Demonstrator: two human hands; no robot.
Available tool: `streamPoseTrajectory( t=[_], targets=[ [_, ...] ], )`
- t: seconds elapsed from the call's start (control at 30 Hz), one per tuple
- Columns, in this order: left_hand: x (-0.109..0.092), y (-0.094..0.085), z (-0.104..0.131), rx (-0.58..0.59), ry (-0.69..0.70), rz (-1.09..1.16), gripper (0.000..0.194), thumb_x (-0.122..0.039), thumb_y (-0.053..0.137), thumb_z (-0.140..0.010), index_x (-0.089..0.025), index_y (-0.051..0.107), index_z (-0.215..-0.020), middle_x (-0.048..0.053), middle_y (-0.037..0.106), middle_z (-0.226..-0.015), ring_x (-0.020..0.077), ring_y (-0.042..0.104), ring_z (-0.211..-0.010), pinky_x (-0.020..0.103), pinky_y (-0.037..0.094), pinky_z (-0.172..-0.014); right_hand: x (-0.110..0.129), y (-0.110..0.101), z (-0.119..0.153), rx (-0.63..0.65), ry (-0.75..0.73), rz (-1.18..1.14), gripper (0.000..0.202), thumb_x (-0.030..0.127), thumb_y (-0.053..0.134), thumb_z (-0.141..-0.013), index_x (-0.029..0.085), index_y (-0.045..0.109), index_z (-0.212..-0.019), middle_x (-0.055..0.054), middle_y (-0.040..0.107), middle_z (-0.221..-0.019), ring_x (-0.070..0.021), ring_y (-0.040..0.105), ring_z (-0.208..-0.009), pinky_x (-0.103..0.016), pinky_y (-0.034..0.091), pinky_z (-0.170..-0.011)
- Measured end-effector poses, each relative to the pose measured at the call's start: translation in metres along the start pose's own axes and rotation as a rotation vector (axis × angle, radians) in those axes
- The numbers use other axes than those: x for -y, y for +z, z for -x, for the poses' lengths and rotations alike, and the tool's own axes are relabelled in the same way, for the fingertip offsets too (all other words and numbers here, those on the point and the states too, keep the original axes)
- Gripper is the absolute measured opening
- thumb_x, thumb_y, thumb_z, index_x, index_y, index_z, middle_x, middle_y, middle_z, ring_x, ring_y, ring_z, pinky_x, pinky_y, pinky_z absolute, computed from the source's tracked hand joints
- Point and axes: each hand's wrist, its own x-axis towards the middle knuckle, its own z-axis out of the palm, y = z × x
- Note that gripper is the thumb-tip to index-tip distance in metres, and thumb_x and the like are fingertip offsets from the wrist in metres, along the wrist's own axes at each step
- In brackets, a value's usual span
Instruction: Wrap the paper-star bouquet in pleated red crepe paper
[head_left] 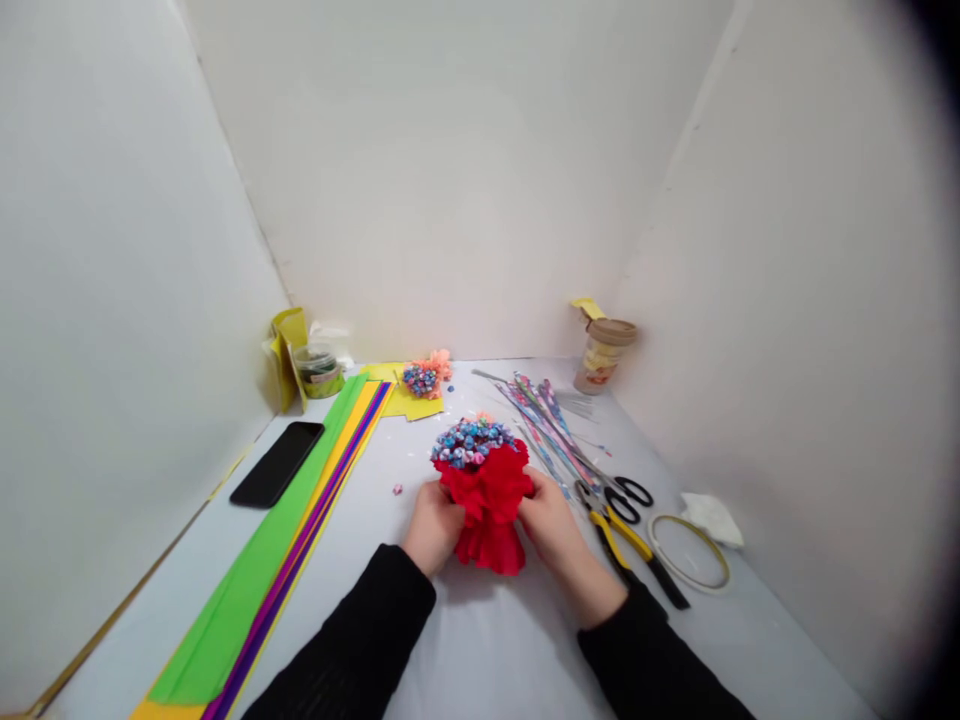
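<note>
In the middle of the head view, a small bouquet [472,440] of blue and pink folded-paper pieces is ringed by ruffled red crepe paper [491,505]. My left hand [435,525] grips the red paper from the left, its thumb pressed on the front. On the other side, my right hand [547,515] pinches the same red paper near its gathered waist. The fingertips of both hands are partly hidden by the ruffles. A single small pink paper piece [397,490] lies on the table to the left of the bouquet.
Long crepe paper strips [247,590] and a black phone [277,464] lie at left. Pliers [630,540], scissors [630,498], patterned paper strips [547,425] and a tape roll [690,550] lie at right. A lidded cup [604,355], tub [319,372] and paper cluster [427,375] stand at the back.
</note>
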Motion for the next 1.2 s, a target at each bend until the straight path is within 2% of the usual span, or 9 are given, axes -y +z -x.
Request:
streamPoseTrajectory(
  t=[0.17,0.33,0.43,0.6,0.77,0.87,0.97,1.03,1.2],
  targets=[
    [0.007,0.001,-0.001,-0.080,-0.084,0.090,0.020,-0.029,0.073,-0.060,-0.013,0.063,-0.067,0.002,0.067,-0.061,0.0150,0.060,-0.056,0.024,0.046,-0.053,-0.002,0.000,0.001,0.020,-0.060,0.117,0.017,0.027,0.068,-0.067,0.018,0.062,-0.080,-0.002,0.066,-0.077,-0.0182,0.059,-0.070,-0.028,0.048,-0.063],
    [0.010,-0.002,-0.004,-0.085,-0.069,-0.040,0.016,-0.022,0.073,-0.059,-0.012,0.063,-0.066,0.002,0.066,-0.061,0.0140,0.058,-0.055,0.023,0.044,-0.052,0.000,0.000,0.000,0.047,-0.075,0.086,0.034,0.028,0.069,-0.068,0.018,0.063,-0.099,-0.008,0.069,-0.096,-0.0222,0.063,-0.084,-0.031,0.051,-0.070],
    [0.007,-0.001,-0.003,-0.060,-0.067,-0.089,0.015,-0.020,0.073,-0.058,-0.011,0.064,-0.065,0.002,0.066,-0.060,0.0137,0.058,-0.054,0.023,0.045,-0.052,0.002,-0.002,-0.001,0.025,-0.079,0.133,0.034,0.032,0.070,-0.067,0.018,0.065,-0.097,-0.008,0.071,-0.094,-0.0234,0.064,-0.083,-0.033,0.051,-0.071],
    [0.002,0.005,-0.001,-0.069,-0.108,-0.182,0.016,-0.024,0.072,-0.061,-0.011,0.066,-0.066,0.005,0.069,-0.062,0.0165,0.063,-0.057,0.024,0.048,-0.055,0.003,0.001,0.000,-0.132,-0.022,0.231,0.026,0.034,0.067,-0.069,0.016,0.067,-0.088,-0.006,0.071,-0.081,-0.0218,0.061,-0.072,-0.033,0.048,-0.067],
    [0.005,0.004,-0.001,-0.074,-0.113,-0.152,0.021,-0.027,0.072,-0.061,-0.009,0.067,-0.071,0.007,0.069,-0.065,0.0176,0.064,-0.060,0.025,0.048,-0.057,0.003,0.002,0.000,-0.112,0.020,0.215,0.022,0.035,0.064,-0.072,0.016,0.064,-0.084,-0.004,0.068,-0.078,-0.0212,0.060,-0.070,-0.033,0.048,-0.067],
    [0.011,0.001,-0.003,-0.095,-0.126,-0.082,0.022,-0.030,0.072,-0.062,-0.010,0.065,-0.069,0.006,0.067,-0.063,0.0173,0.063,-0.058,0.026,0.048,-0.056,-0.001,0.000,0.003,-0.177,-0.151,0.348,0.027,0.036,0.064,-0.072,0.018,0.058,-0.090,-0.004,0.064,-0.084,-0.0220,0.059,-0.077,-0.036,0.048,-0.070],
    [0.018,-0.002,-0.005,-0.108,-0.119,-0.144,0.018,-0.028,0.070,-0.062,-0.012,0.062,-0.063,0.004,0.064,-0.058,0.0167,0.060,-0.056,0.025,0.045,-0.053,-0.004,-0.002,0.005,-0.319,-0.488,0.548,0.058,0.035,0.071,-0.066,0.018,0.046,-0.116,-0.013,0.052,-0.117,-0.0293,0.050,-0.111,-0.046,0.043,-0.091],
    [0.021,-0.002,-0.005,-0.092,-0.089,-0.249,0.015,-0.025,0.067,-0.061,-0.013,0.059,-0.059,0.002,0.061,-0.055,0.0152,0.057,-0.055,0.024,0.041,-0.050,-0.004,-0.003,0.004,-0.314,-0.642,0.650,0.078,0.038,0.074,-0.065,0.019,0.035,-0.129,-0.017,0.038,-0.134,-0.0327,0.036,-0.127,-0.053,0.034,-0.101],
    [0.017,0.005,0.000,-0.041,-0.067,-0.448,0.017,-0.027,0.064,-0.062,-0.015,0.054,-0.056,-0.001,0.055,-0.052,0.0116,0.050,-0.051,0.023,0.037,-0.049,-0.002,-0.006,-0.004,-0.378,-0.699,0.791,0.086,0.049,0.073,-0.067,0.018,0.030,-0.135,-0.019,0.033,-0.138,-0.0350,0.032,-0.130,-0.059,0.029,-0.104]
  ],
)
